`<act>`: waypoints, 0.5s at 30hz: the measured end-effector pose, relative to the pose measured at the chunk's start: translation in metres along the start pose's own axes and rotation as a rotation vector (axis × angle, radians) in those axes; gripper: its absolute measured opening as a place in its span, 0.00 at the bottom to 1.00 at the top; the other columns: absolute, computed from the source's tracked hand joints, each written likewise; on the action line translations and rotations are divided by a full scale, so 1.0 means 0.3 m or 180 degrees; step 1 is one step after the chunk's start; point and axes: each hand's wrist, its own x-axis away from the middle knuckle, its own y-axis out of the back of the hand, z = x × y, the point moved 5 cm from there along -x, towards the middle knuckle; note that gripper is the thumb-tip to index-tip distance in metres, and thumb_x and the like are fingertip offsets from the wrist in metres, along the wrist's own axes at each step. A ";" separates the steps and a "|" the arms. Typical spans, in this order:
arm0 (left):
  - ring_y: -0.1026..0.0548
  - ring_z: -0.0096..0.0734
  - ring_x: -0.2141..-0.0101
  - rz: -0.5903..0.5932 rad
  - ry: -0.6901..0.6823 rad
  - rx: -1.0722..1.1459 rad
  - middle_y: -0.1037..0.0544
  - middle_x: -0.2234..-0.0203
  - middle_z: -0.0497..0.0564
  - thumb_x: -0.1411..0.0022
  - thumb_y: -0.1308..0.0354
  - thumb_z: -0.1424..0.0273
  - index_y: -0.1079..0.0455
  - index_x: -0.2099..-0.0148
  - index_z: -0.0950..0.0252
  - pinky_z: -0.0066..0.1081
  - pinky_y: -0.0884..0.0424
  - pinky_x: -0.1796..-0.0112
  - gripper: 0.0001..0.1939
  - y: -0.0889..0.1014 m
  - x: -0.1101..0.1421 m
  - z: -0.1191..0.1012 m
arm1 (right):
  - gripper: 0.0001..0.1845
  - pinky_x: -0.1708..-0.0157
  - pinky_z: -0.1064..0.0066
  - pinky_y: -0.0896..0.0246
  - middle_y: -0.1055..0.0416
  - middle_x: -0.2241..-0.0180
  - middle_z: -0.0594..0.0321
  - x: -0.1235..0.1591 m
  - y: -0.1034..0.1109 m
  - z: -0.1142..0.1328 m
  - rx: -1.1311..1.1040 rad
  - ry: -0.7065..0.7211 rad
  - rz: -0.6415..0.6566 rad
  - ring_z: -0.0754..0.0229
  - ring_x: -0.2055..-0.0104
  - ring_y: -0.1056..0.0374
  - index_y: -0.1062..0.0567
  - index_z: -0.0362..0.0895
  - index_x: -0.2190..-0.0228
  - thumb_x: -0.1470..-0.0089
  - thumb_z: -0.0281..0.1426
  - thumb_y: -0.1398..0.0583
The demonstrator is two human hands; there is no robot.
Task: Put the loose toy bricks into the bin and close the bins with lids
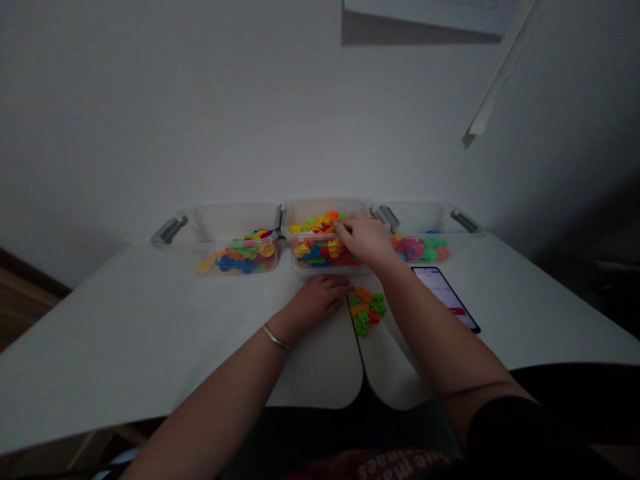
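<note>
My right hand (367, 238) reaches over the front rim of the middle clear plastic box (327, 269), which holds yellow, orange, green, red and blue toy building blocks (315, 250). Its thumb and fingers draw together at the blocks; their tips are partly hidden, so what is between them does not show. My left hand (317, 300) lies on the white table in front of that box, fingers stretched out and nothing held. Just right of its fingertips is a small pile of green, orange and red blocks (367, 310).
A clear box (237, 260) of mixed coloured pieces stands left, another (420, 250) right, both against the wall. A phone (447, 300) with a lit screen lies by my right forearm. The white table (215, 347) has a seam between two rounded front corners.
</note>
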 end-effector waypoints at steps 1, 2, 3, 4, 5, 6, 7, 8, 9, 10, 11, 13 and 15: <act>0.28 0.40 0.44 0.0015 -0.0016 -0.0003 0.24 0.44 0.56 0.32 0.47 0.75 0.30 0.40 0.62 0.46 0.32 0.43 0.20 -0.003 -0.002 -0.006 | 0.24 0.50 0.56 0.38 0.23 0.53 0.48 0.002 -0.002 0.003 0.0040 0.0066 0.0036 0.44 0.50 0.28 0.18 0.41 0.59 0.32 0.40 0.51; 0.28 0.40 0.44 0.0027 -0.0035 -0.0009 0.24 0.43 0.55 0.32 0.47 0.74 0.30 0.40 0.62 0.46 0.32 0.43 0.20 -0.006 -0.003 -0.011 | 0.25 0.50 0.55 0.38 0.23 0.53 0.48 0.004 -0.004 0.004 0.0061 0.0129 0.0056 0.43 0.50 0.27 0.18 0.41 0.59 0.32 0.40 0.51; 0.28 0.40 0.44 0.0041 -0.0056 -0.0014 0.24 0.43 0.55 0.31 0.48 0.73 0.30 0.40 0.61 0.46 0.32 0.42 0.20 -0.010 -0.004 -0.016 | 0.25 0.49 0.53 0.39 0.22 0.53 0.47 0.005 -0.007 0.003 0.0058 0.0199 0.0062 0.42 0.50 0.28 0.18 0.40 0.59 0.32 0.40 0.51; 0.29 0.41 0.43 0.0054 -0.0081 -0.0020 0.25 0.42 0.55 0.31 0.48 0.73 0.31 0.39 0.61 0.46 0.33 0.42 0.20 -0.013 -0.005 -0.022 | 0.25 0.48 0.53 0.40 0.22 0.53 0.47 0.006 -0.009 0.001 0.0022 0.0278 0.0046 0.42 0.49 0.28 0.18 0.40 0.59 0.32 0.40 0.51; 0.29 0.41 0.43 0.0064 -0.0102 -0.0029 0.25 0.42 0.54 0.31 0.48 0.72 0.31 0.39 0.61 0.46 0.33 0.42 0.20 -0.016 -0.006 -0.027 | 0.23 0.46 0.53 0.41 0.22 0.52 0.48 0.008 -0.009 -0.002 -0.0050 0.0363 -0.0002 0.43 0.48 0.29 0.18 0.41 0.58 0.33 0.39 0.50; 0.29 0.41 0.43 0.0074 -0.0124 -0.0043 0.26 0.41 0.55 0.31 0.48 0.72 0.31 0.39 0.61 0.46 0.33 0.42 0.19 -0.018 -0.006 -0.032 | 0.21 0.44 0.53 0.42 0.23 0.51 0.49 0.011 -0.006 -0.005 -0.0155 0.0451 -0.0080 0.45 0.46 0.30 0.18 0.42 0.58 0.34 0.38 0.48; 0.29 0.41 0.43 0.0082 -0.0151 -0.0056 0.26 0.42 0.55 0.31 0.47 0.71 0.31 0.39 0.61 0.46 0.33 0.42 0.19 -0.019 -0.007 -0.037 | 0.18 0.42 0.55 0.43 0.24 0.49 0.51 0.017 -0.001 -0.009 -0.0287 0.0546 -0.0188 0.47 0.44 0.31 0.19 0.43 0.57 0.35 0.37 0.46; 0.28 0.42 0.44 0.0084 -0.0178 -0.0066 0.25 0.42 0.55 0.31 0.47 0.71 0.31 0.39 0.61 0.46 0.33 0.42 0.19 -0.019 -0.008 -0.042 | 0.16 0.41 0.56 0.44 0.24 0.47 0.53 0.026 0.008 -0.014 -0.0425 0.0636 -0.0320 0.49 0.43 0.32 0.19 0.43 0.56 0.36 0.35 0.45; 0.28 0.42 0.45 0.0076 -0.0202 -0.0071 0.25 0.43 0.56 0.31 0.47 0.70 0.30 0.39 0.62 0.45 0.32 0.43 0.19 -0.018 -0.009 -0.046 | 0.15 0.40 0.57 0.44 0.24 0.47 0.54 0.038 0.018 -0.019 -0.0547 0.0706 -0.0460 0.50 0.43 0.32 0.19 0.44 0.56 0.38 0.33 0.44; 0.27 0.42 0.46 0.0061 -0.0224 -0.0072 0.24 0.45 0.56 0.31 0.46 0.70 0.30 0.40 0.62 0.45 0.32 0.44 0.18 -0.017 -0.011 -0.050 | 0.13 0.41 0.58 0.44 0.24 0.49 0.54 0.052 0.030 -0.026 -0.0635 0.0748 -0.0591 0.51 0.44 0.32 0.19 0.44 0.57 0.39 0.32 0.43; 0.27 0.42 0.47 0.0049 -0.0242 -0.0072 0.24 0.46 0.57 0.31 0.46 0.69 0.29 0.41 0.61 0.45 0.31 0.45 0.18 -0.016 -0.012 -0.053 | 0.12 0.41 0.57 0.43 0.23 0.52 0.54 0.068 0.041 -0.033 -0.0690 0.0763 -0.0701 0.51 0.46 0.32 0.19 0.44 0.59 0.40 0.31 0.42; 0.26 0.42 0.49 0.0026 -0.0244 -0.0088 0.22 0.49 0.56 0.31 0.46 0.70 0.27 0.43 0.61 0.45 0.30 0.47 0.16 -0.016 -0.014 -0.053 | 0.11 0.44 0.57 0.41 0.22 0.57 0.55 0.103 0.054 -0.053 -0.0765 0.0711 -0.0793 0.51 0.50 0.31 0.20 0.45 0.62 0.40 0.31 0.42; 0.25 0.41 0.51 0.0006 -0.0209 -0.0136 0.22 0.50 0.55 0.33 0.45 0.72 0.26 0.45 0.60 0.44 0.29 0.49 0.16 -0.017 -0.015 -0.048 | 0.10 0.49 0.58 0.38 0.22 0.60 0.55 0.133 0.048 -0.080 -0.0880 0.0600 -0.0651 0.51 0.54 0.29 0.20 0.45 0.65 0.41 0.31 0.42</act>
